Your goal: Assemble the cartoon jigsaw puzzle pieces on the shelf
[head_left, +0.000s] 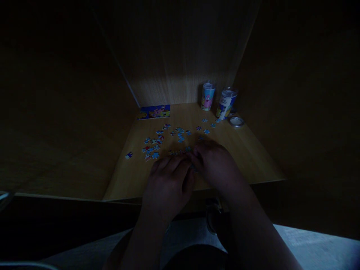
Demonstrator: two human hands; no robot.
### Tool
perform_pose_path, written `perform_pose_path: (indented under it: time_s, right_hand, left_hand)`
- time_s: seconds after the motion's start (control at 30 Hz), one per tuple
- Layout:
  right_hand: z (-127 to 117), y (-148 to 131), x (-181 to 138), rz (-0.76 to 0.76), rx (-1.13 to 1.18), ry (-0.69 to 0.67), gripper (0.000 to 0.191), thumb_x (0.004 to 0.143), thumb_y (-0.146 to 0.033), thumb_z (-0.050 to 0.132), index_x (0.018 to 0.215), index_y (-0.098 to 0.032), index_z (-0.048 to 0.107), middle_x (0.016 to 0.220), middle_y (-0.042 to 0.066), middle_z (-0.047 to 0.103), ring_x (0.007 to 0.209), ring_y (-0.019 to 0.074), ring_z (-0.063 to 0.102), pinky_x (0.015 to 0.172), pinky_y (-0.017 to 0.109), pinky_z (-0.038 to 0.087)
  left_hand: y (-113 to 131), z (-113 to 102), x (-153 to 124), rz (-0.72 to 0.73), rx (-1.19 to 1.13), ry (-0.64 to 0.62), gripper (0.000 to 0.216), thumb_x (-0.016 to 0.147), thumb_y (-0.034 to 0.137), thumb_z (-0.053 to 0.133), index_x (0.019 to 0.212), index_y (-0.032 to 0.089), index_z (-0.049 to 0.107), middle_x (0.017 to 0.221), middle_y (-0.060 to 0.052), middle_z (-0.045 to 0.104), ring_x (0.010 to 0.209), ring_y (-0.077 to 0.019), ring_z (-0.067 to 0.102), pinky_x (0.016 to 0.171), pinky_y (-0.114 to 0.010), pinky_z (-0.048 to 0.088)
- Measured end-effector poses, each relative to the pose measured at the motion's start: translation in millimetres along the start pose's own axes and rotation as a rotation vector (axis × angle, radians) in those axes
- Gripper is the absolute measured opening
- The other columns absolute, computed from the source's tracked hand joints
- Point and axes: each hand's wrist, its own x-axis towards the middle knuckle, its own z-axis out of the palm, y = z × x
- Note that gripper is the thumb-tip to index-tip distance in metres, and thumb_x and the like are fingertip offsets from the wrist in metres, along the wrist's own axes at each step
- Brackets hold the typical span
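Small jigsaw pieces, mostly blue with some red and yellow, lie scattered on a wooden tabletop. Near the front edge, my left hand is closed palm down, its bent fingers resting against a short row of jigsaw pieces. My right hand meets it at the fingertips, with thumb and fingers pinched at the right end of that row. A bit of blue jigsaw piece shows beneath the two hands. The fingers cover most of what they grip, and the scene is very dark.
At the back right stand two printed cartoon tubs, one blue and pink, one with a white label. A round metal lid lies beside them. A cartoon picture card is at the back left. Wooden panels enclose the tabletop.
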Motion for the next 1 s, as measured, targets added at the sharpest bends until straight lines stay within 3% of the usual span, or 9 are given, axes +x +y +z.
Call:
perform_pose_path:
  time_s: [0.4, 1.0]
  right_hand:
    - [0.7, -0.7, -1.3, 0.01, -0.014, 0.005, 0.028, 0.111, -0.038, 0.062, 0.091, -0.02, 0.068, 0.089, 0.007, 0.073, 0.083, 0.0225, 0.064, 0.076, 0.036, 0.039]
    - [3.2, 0.2, -0.2, -0.004, -0.01, 0.003, 0.022, 0.11, -0.033, 0.063, 0.093, -0.021, 0.069, 0.094, 0.008, 0.075, 0.09, 0.0248, 0.067, 0.081, 0.036, 0.044]
  left_hand:
    - [-0.4, -0.5, -0.5, 0.017, 0.001, 0.01, 0.02, 0.105, 0.021, 0.063, 0.122, 0.02, 0.075, 0.13, -0.009, 0.079, 0.114, -0.0332, 0.072, 0.1, -0.057, 0.059]
    - [1.3, -0.1, 0.2, 0.014, 0.014, 0.015, 0.022, 0.104, 0.02, 0.063, 0.123, 0.02, 0.075, 0.13, -0.008, 0.079, 0.115, -0.0325, 0.072, 0.103, -0.056, 0.058]
